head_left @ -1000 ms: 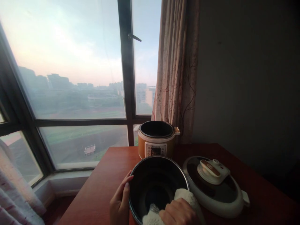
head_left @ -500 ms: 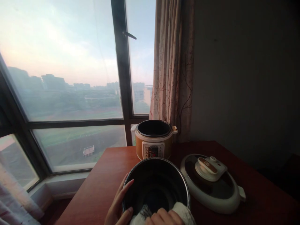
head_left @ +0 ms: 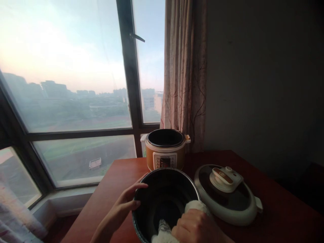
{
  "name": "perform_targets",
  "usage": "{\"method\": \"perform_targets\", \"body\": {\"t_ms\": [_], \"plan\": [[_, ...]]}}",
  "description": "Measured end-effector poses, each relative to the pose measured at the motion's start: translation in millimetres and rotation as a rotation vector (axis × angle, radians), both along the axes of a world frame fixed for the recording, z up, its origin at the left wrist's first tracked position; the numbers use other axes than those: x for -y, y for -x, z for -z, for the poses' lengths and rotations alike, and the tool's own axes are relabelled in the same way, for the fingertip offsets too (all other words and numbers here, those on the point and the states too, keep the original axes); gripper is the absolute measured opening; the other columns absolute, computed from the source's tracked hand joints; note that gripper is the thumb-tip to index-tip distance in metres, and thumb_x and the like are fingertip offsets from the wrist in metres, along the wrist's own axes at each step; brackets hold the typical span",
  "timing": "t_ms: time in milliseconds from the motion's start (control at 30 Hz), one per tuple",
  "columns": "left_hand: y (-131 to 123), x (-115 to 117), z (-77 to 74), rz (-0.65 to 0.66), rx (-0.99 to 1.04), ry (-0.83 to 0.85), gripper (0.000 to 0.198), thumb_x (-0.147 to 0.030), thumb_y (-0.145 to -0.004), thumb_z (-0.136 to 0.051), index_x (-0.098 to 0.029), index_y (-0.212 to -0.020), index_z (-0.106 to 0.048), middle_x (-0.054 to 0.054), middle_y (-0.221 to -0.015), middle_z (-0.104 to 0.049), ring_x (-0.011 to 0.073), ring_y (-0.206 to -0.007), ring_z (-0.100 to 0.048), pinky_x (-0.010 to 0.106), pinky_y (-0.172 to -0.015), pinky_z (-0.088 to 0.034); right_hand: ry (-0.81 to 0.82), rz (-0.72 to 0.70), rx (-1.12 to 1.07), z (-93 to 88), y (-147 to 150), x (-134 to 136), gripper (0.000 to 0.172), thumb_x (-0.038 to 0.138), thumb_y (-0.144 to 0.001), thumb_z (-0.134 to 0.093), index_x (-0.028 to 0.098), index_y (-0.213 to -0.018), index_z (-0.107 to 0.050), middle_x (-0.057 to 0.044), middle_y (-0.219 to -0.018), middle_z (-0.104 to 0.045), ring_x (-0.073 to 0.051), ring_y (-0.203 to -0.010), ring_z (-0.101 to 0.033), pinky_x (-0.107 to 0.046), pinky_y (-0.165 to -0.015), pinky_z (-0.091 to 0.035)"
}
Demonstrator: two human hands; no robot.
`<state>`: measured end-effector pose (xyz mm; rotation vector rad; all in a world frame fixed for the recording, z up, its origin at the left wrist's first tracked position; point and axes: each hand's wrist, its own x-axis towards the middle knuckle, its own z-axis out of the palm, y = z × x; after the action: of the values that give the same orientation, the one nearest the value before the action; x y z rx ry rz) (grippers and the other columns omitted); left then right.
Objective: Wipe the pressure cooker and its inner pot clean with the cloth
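A black inner pot (head_left: 167, 189) with a shiny rim is tilted so its inside faces me, low in the middle of the view. My left hand (head_left: 129, 197) grips the pot's left rim, fingertips over the edge. My right hand (head_left: 192, 224) is closed around a whitish cloth (head_left: 196, 206) at the pot's right rim. Part of the cloth hangs down inside the pot. Just behind the pot stands an orange-brown electric pressure cooker (head_left: 150, 155), lidless, its front panel partly hidden by the pot.
The cooker's lid (head_left: 233, 216) lies on the reddish wooden table (head_left: 111, 189) to the right, handle up. Beyond the table are a large window (head_left: 76, 108), a patterned curtain (head_left: 177, 74) and a dark wall (head_left: 253, 84).
My right hand and the cloth have moved up along the pot's right rim. My left hand has shifted its grip higher on the left rim, and more of the forearm shows.
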<state>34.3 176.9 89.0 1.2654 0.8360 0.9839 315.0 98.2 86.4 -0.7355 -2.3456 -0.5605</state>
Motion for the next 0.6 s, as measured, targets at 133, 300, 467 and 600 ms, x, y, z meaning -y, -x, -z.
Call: {"method": "perform_targets", "body": {"t_ms": [133, 300, 467, 600], "plan": [[-25, -1, 11.3, -0.093, 0.274, -0.006, 0.049, -0.031, -0.069, -0.078, -0.030, -0.118, -0.076, 0.005, -0.140, -0.065, 0.0377, -0.132, -0.055, 0.047, -0.111, -0.043, -0.076, 0.034, -0.143, 4.8, 2, -3, 0.025, 0.009, -0.083, -0.050, 0.022, -0.063, -0.045, 0.006, -0.054, -0.051, -0.011, -0.049, -0.045, -0.031, -0.055, -0.025], [-40, 18, 26.3, -0.449, 0.157, -0.164, 0.037, -0.049, -0.085, -0.068, -0.027, -0.113, -0.079, 0.006, -0.145, -0.061, 0.0346, -0.140, -0.048, 0.047, -0.120, -0.035, -0.110, 0.036, -0.246, 12.7, 10, -5, 0.023, 0.005, -0.077, -0.045, 0.022, -0.062, -0.045, 0.005, -0.053, -0.048, -0.012, -0.047, -0.042, -0.031, -0.055, -0.023], [-28, 38, 31.6, -0.654, -0.076, -0.268, 0.043, -0.060, -0.088, -0.062, -0.028, -0.109, -0.080, 0.006, -0.138, -0.067, 0.0353, -0.136, -0.053, 0.050, -0.120, -0.035, -0.132, 0.013, -0.260, 19.5, 15, -9, 0.022, 0.007, -0.077, -0.049, 0.022, -0.062, -0.046, 0.005, -0.052, -0.049, -0.012, -0.048, -0.043, -0.031, -0.057, -0.025], [-31, 57, 35.0, -0.654, -0.191, -0.382, 0.040, -0.057, -0.087, -0.063, -0.030, -0.111, -0.079, 0.005, -0.147, -0.059, 0.0371, -0.141, -0.046, 0.049, -0.121, -0.033, -0.180, 0.051, -0.310, 24.0, 30, -10, 0.022, 0.005, -0.074, -0.049, 0.022, -0.060, -0.044, 0.005, -0.051, -0.048, -0.012, -0.046, -0.041, -0.032, -0.056, -0.024]]}}
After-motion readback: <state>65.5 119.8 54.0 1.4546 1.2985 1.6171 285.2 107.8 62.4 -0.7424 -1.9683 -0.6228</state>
